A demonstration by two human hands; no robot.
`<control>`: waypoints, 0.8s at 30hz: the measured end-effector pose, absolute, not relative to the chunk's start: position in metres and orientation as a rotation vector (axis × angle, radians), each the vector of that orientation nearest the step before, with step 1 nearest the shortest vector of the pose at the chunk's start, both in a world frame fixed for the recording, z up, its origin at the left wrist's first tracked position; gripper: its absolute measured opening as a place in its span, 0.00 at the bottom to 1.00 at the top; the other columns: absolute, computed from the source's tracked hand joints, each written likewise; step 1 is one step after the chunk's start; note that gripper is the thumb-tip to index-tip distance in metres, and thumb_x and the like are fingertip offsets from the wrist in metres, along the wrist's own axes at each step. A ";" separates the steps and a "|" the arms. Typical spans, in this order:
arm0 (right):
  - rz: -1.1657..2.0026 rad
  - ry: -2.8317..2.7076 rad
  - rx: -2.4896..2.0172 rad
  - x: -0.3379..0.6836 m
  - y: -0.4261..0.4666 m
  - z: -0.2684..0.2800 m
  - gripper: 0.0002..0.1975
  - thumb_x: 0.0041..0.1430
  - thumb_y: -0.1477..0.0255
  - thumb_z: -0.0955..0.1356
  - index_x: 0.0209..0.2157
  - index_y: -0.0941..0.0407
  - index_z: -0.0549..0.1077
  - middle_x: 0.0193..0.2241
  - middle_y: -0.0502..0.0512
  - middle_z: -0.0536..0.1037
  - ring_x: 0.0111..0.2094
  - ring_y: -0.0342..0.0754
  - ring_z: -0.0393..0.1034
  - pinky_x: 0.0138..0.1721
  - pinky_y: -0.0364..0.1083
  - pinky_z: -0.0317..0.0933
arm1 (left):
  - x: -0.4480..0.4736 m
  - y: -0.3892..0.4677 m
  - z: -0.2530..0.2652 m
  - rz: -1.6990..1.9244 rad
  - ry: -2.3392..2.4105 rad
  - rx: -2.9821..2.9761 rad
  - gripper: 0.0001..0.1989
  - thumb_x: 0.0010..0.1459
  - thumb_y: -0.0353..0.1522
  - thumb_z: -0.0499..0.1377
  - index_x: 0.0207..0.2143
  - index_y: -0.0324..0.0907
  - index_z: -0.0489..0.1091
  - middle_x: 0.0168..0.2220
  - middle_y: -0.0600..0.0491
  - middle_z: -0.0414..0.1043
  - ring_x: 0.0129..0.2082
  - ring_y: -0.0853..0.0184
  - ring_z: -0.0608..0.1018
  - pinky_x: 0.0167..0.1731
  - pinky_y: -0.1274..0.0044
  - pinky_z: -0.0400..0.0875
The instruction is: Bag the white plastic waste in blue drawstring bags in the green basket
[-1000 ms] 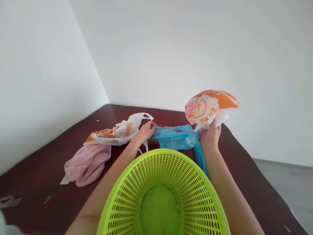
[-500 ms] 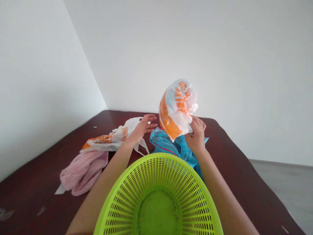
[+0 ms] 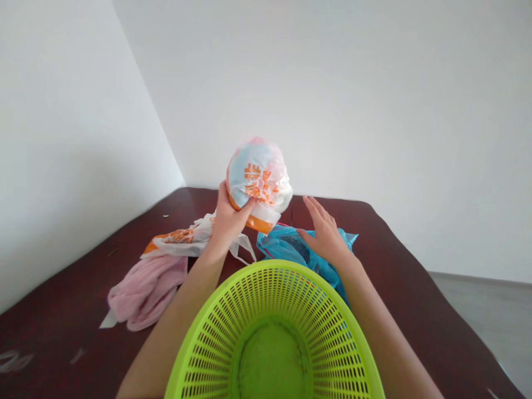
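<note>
A bundled white plastic bag [image 3: 260, 177] with orange print is held up by my left hand [image 3: 233, 213], thumb in front and fingers behind. Pale blue and pink show through its film. To its right, my right hand [image 3: 326, 230] is open and empty, fingers spread, above a crumpled blue plastic bag [image 3: 286, 241]. Close to me stands a green slotted plastic basket [image 3: 272, 269] with nothing inside. Behind my left forearm lies another white and orange plastic bag [image 3: 178, 241], flattened out, beside a folded pink cloth [image 3: 145, 288].
Everything rests on a dark red surface [image 3: 399, 310] that meets white walls at the back and left. Scraps of clear plastic [image 3: 14, 361] lie at the near left. Grey floor [image 3: 477, 310] shows beyond the right edge.
The bundled bag has passed from my right hand to my left and moved leftward. My right hand has let go and opened; my left has closed on the bag.
</note>
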State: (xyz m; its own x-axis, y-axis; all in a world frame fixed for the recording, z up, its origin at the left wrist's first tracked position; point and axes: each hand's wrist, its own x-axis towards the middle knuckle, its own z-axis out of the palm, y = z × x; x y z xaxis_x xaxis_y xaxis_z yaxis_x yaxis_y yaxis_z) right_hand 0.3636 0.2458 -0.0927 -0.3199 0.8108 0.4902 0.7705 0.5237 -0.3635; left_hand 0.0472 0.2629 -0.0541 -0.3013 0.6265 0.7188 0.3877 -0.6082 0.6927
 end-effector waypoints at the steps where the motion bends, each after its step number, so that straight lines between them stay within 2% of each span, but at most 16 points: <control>1: 0.123 -2.123 -1.414 0.368 0.247 -0.096 0.55 0.77 0.62 0.72 0.91 0.43 0.37 0.88 0.69 0.52 0.86 0.73 0.53 0.79 0.76 0.59 | 0.039 0.258 -0.046 2.114 1.336 1.799 0.34 0.59 0.38 0.78 0.64 0.47 0.71 0.59 0.46 0.82 0.59 0.51 0.85 0.66 0.57 0.82; 4: 0.256 -2.190 -1.824 0.384 0.252 -0.110 0.59 0.75 0.56 0.75 0.90 0.59 0.40 0.81 0.86 0.64 0.80 0.79 0.65 0.72 0.72 0.67 | 0.011 0.234 -0.026 2.294 1.466 1.979 0.43 0.57 0.32 0.77 0.73 0.48 0.68 0.68 0.44 0.77 0.68 0.48 0.82 0.74 0.54 0.76; 6: 0.323 -2.276 -1.990 0.394 0.256 -0.119 0.57 0.72 0.56 0.77 0.88 0.65 0.50 0.74 0.88 0.73 0.76 0.78 0.71 0.70 0.66 0.70 | -0.009 0.215 -0.025 2.282 1.591 2.119 0.49 0.56 0.28 0.75 0.78 0.51 0.65 0.74 0.43 0.73 0.74 0.45 0.77 0.79 0.52 0.71; 8: 0.354 -2.314 -2.063 0.401 0.260 -0.126 0.50 0.69 0.59 0.79 0.82 0.64 0.62 0.69 0.85 0.79 0.72 0.76 0.76 0.65 0.62 0.72 | -0.028 0.198 -0.039 2.058 1.735 2.293 0.50 0.58 0.27 0.73 0.81 0.53 0.64 0.79 0.43 0.68 0.79 0.44 0.72 0.82 0.52 0.66; 11: 0.370 -2.299 -2.067 0.401 0.266 -0.131 0.32 0.68 0.64 0.80 0.69 0.60 0.78 0.64 0.79 0.84 0.67 0.74 0.81 0.58 0.58 0.73 | -0.052 0.180 -0.082 1.292 1.884 2.505 0.48 0.61 0.31 0.71 0.82 0.53 0.65 0.84 0.44 0.62 0.82 0.40 0.69 0.84 0.48 0.62; 14: 0.393 -2.291 -2.024 0.393 0.272 -0.135 0.18 0.70 0.66 0.78 0.58 0.57 0.84 0.61 0.75 0.87 0.63 0.71 0.83 0.55 0.56 0.72 | -0.067 0.173 -0.133 0.669 1.958 2.470 0.45 0.61 0.25 0.62 0.80 0.56 0.70 0.83 0.49 0.68 0.79 0.45 0.74 0.82 0.51 0.65; 15: 0.407 -2.292 -2.004 0.391 0.273 -0.137 0.16 0.70 0.66 0.78 0.55 0.57 0.84 0.59 0.74 0.88 0.62 0.70 0.84 0.53 0.55 0.71 | -0.070 0.172 -0.146 0.545 1.960 2.451 0.47 0.59 0.23 0.60 0.80 0.55 0.70 0.84 0.49 0.66 0.79 0.46 0.74 0.81 0.51 0.66; 18: 0.461 -2.302 -1.909 0.388 0.275 -0.141 0.15 0.64 0.68 0.81 0.51 0.54 0.86 0.54 0.68 0.90 0.57 0.66 0.85 0.51 0.52 0.70 | -0.074 0.173 -0.170 0.373 2.014 2.387 0.51 0.58 0.26 0.62 0.84 0.50 0.64 0.88 0.46 0.56 0.83 0.44 0.69 0.81 0.50 0.65; 20: 0.493 -2.300 -1.826 0.389 0.276 -0.142 0.17 0.60 0.71 0.83 0.51 0.52 0.86 0.52 0.64 0.90 0.55 0.63 0.86 0.51 0.50 0.70 | -0.075 0.176 -0.168 0.305 2.026 2.339 0.51 0.59 0.30 0.64 0.85 0.47 0.62 0.88 0.43 0.54 0.84 0.40 0.67 0.82 0.47 0.63; 22: 0.510 -2.280 -1.748 0.391 0.277 -0.140 0.19 0.60 0.73 0.82 0.53 0.52 0.86 0.50 0.62 0.90 0.52 0.61 0.86 0.51 0.49 0.69 | -0.074 0.180 -0.157 0.296 2.006 2.320 0.45 0.63 0.34 0.64 0.83 0.47 0.68 0.87 0.43 0.59 0.82 0.39 0.70 0.81 0.47 0.64; 24: 0.514 -2.244 -1.681 0.392 0.280 -0.138 0.19 0.64 0.75 0.79 0.56 0.53 0.85 0.48 0.60 0.90 0.49 0.57 0.85 0.50 0.48 0.69 | -0.071 0.184 -0.139 0.425 2.008 2.360 0.32 0.69 0.37 0.61 0.74 0.47 0.78 0.81 0.41 0.70 0.78 0.40 0.76 0.79 0.48 0.67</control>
